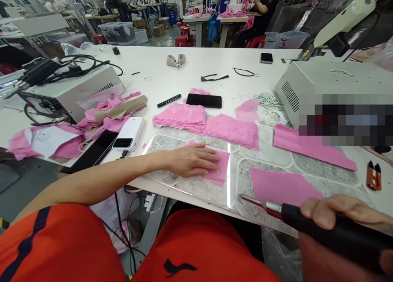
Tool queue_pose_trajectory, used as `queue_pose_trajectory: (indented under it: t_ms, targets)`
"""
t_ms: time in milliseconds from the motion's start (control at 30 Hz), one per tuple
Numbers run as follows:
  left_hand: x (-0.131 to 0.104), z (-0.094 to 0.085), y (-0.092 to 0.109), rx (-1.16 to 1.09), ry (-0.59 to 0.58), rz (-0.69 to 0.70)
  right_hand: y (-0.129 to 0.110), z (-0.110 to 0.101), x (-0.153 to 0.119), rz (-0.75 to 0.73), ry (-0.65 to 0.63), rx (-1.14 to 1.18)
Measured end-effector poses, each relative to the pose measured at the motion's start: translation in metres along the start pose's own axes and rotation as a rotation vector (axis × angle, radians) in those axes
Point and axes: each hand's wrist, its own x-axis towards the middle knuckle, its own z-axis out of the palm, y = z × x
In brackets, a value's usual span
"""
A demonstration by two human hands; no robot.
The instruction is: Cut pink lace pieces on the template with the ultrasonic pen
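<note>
My left hand (195, 160) lies flat, fingers stretched out, on a small pink fabric piece (220, 167) over a clear plastic sheet (199, 191). In my right hand (346, 210) is a cutting knife (297, 216) with a thick black handle and a thin pointed blade. Its tip points left, just below a second pink fabric piece (281, 185); I cannot tell whether it touches the sheet. Beyond my left hand sit two stacks of pink lace fabric, one on the left (181, 116) and one on the right (231, 130). A folded pink strip (310, 146) rests farther right.
A black phone (204, 101) and a marker (168, 101) lie behind the stacks. Grey machine boxes stand left (70, 93) and right (334, 79). A white power bank (129, 133) is near my left forearm. Orange-handled snips (373, 177) lie at right. Another person (260, 11) sits beyond the table.
</note>
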Motion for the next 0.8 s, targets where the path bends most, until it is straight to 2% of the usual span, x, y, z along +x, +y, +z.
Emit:
queue_pose_trajectory:
  t_ms: [67, 133, 267, 500, 800]
  targets:
    - [-0.009, 0.006, 0.0, -0.003, -0.009, -0.022, -0.001, 0.025, 0.001, -0.073, -0.023, 0.006]
    - [-0.013, 0.009, 0.001, -0.011, -0.009, -0.026, 0.002, 0.042, 0.004, -0.114, -0.045, 0.018]
    - [-0.013, 0.012, -0.001, -0.033, -0.024, -0.024, 0.013, 0.056, 0.011, -0.176, -0.005, 0.069]
    - [-0.013, 0.014, -0.006, -0.029, -0.028, -0.007, 0.014, 0.064, 0.013, -0.038, -0.025, 0.15]
    - [-0.01, 0.007, -0.007, -0.004, -0.077, 0.011, 0.012, 0.056, 0.006, -0.04, -0.071, 0.152]
